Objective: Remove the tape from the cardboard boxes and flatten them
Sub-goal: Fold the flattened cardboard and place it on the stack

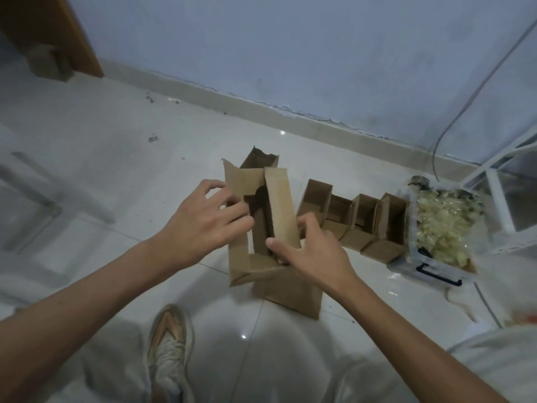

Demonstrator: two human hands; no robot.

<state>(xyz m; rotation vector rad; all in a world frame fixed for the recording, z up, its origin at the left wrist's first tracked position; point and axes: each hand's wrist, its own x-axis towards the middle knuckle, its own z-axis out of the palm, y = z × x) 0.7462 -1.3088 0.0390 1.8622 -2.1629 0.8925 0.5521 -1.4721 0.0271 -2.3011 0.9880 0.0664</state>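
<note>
An opened brown cardboard box is held above the floor in the middle of the head view, its flaps standing up. My left hand grips the box's left flap, fingers curled over its edge. My right hand holds the right side, thumb lying across the near flap and fingers behind the tall upright flap. No tape shows on this box. A row of several smaller open cardboard boxes stands on the floor just to the right.
A clear plastic bin full of crumpled tape sits right of the box row. A white wire rack and a cable are at far right. My shoe is below the box. The wall runs behind.
</note>
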